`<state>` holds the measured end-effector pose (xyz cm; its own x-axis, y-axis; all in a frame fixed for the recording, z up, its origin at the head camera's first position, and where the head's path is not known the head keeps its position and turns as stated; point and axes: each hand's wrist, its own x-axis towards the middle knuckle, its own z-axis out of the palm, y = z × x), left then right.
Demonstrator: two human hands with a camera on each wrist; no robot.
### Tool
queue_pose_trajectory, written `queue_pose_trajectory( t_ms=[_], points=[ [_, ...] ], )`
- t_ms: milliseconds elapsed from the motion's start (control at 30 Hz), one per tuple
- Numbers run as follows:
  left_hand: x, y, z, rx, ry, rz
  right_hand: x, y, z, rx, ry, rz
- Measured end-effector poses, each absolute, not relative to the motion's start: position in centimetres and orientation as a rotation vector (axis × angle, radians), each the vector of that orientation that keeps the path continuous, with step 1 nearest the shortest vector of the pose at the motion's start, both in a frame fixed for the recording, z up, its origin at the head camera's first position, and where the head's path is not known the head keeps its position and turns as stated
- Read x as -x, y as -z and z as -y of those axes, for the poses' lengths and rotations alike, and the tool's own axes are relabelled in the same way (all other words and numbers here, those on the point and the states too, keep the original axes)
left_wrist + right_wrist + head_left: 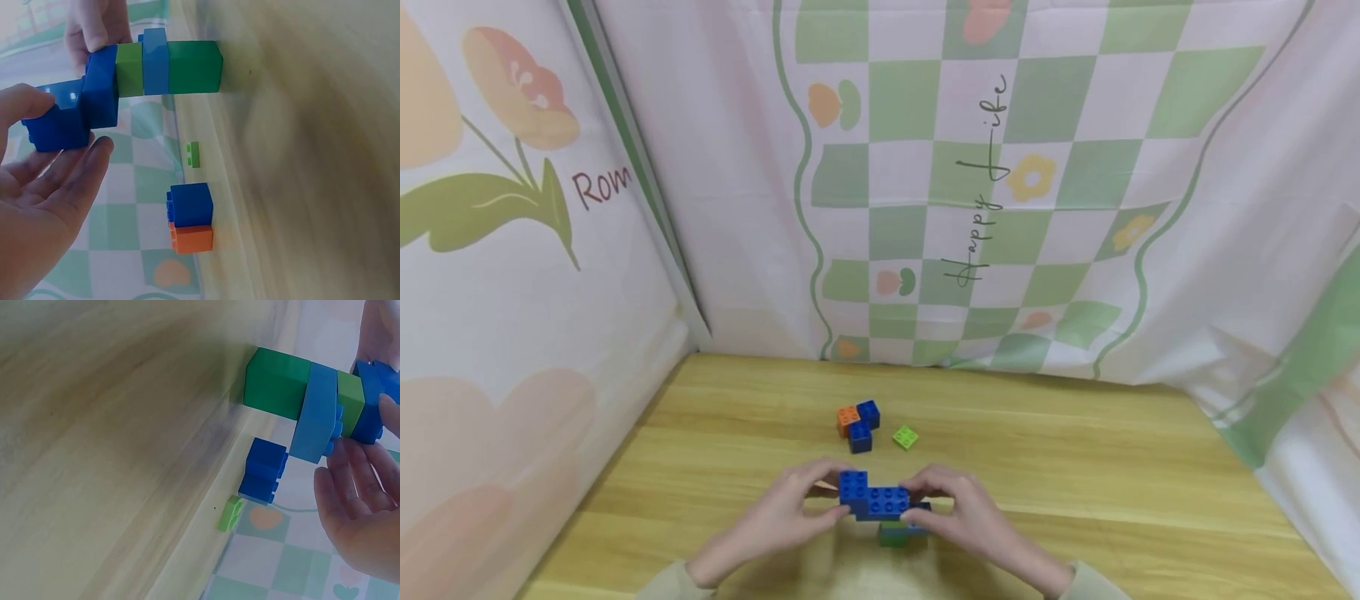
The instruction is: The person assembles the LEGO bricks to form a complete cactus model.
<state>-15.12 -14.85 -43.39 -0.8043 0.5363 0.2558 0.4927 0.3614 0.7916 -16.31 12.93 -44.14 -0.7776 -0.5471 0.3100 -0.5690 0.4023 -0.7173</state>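
Observation:
A tower of toy building blocks stands on the table between both hands. At its foot is a green block (195,67), then a light blue block (314,412), a lime block (129,70) and a long dark blue block (889,502). On top, over that long block's left end, sits another blue block (59,119). My left hand (792,507) grips this top block between thumb and fingers. From the other side, my right hand (962,510) pinches the right end of the long dark blue block.
Behind the tower, an orange block (847,417) touches two blue blocks, a nearer one (861,438) and a farther one (868,413). Right of them lies a thin lime block (906,437). Printed curtains (745,250) hang at the wooden table's (1075,450) back and sides.

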Motion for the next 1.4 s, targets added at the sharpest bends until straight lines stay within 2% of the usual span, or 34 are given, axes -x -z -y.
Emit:
queue_pose_trajectory(
  t_ms=[900, 1400],
  points=[
    [15.8, 46.5, 12.6, -0.593, -1.696, -2.23, 16.3, 44.0, -13.1, -1.025, -1.346, 2.649],
    [15.6, 47.7, 11.7, -0.512, -1.741, -2.259, 16.3, 43.9, -13.2, -1.037, -1.319, 2.666]
  ],
)
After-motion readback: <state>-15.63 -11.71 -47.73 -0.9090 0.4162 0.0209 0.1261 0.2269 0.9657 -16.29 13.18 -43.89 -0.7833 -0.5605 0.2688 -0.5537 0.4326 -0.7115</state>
